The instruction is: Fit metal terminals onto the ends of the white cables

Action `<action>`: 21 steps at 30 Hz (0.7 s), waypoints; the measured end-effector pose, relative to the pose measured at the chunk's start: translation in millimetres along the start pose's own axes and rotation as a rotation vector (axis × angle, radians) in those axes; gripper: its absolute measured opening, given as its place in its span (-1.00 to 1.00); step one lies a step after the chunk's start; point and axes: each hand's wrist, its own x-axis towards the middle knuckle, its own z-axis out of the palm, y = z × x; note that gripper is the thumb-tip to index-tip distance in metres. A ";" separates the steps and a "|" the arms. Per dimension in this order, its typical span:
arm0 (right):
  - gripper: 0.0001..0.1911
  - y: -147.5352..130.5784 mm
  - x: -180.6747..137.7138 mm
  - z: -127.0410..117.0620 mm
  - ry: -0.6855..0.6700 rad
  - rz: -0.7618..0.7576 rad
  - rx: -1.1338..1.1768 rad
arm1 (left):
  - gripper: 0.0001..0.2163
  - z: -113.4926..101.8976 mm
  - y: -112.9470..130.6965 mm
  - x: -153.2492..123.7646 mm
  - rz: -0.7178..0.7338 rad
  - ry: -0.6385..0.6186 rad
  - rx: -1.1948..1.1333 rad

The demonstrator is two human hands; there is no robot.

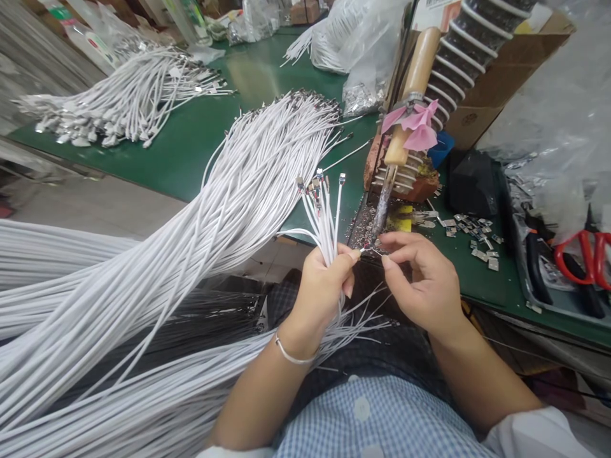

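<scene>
Blue-checked cloth with pale dots (405,413) covers the worker's lap, nearest to me, between two white sleeves. Just to its left, a sheaf of long white cables (143,407) runs under the left forearm, which wears a thin bracelet (292,359).

Beyond, at the near edge of a green table (172,152), the left hand (322,277) is closed round a small bunch of white cables (327,229). They stand up from the fist, smooth and slim, most tipped with little metal connectors, bits of red and dark wire showing beneath. Its thumb and forefinger pinch one more cable end, turned to the right. Opposite, the right hand (422,283) pinches a thin strand (375,252) reaching that end; what it is made of, I can't tell.

Right above slants a wooden-handled soldering iron (401,137), wrapped in pink cloth (420,124), its tip just beside the fingers. To the right lie loose connectors (477,232) and a tray (529,283) with a red-handled tool (575,254). A thick cable bundle (238,184) spreads across the left.

Farther off, a bottle (88,38) at left carries a red and green label, too blurred to read; at far right, a carton (506,70) shows a small dark printed mark.
</scene>
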 end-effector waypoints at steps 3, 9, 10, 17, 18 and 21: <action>-0.85 0.4 -0.4 0.1 -0.004 0.008 0.012 | -0.88 0.4 0.7 -0.3 -0.005 0.000 0.003; -0.85 1.8 -2.3 1.5 -0.002 0.034 0.032 | -0.87 0.8 0.8 -0.3 -0.007 0.011 -0.006; -0.85 2.1 -2.1 1.8 0.005 0.035 0.033 | -0.87 1.0 0.9 -0.2 -0.005 0.009 -0.008; -0.85 2.8 1.7 2.4 0.025 0.007 0.042 | -0.86 1.7 3.5 0.4 0.012 -0.016 -0.024; -0.85 2.5 1.7 2.2 0.029 0.007 0.039 | -0.86 1.5 3.5 0.3 0.010 -0.017 -0.022; -0.86 1.3 0.1 1.6 0.027 0.016 0.036 | -0.86 0.5 2.5 -0.2 -0.001 -0.015 -0.012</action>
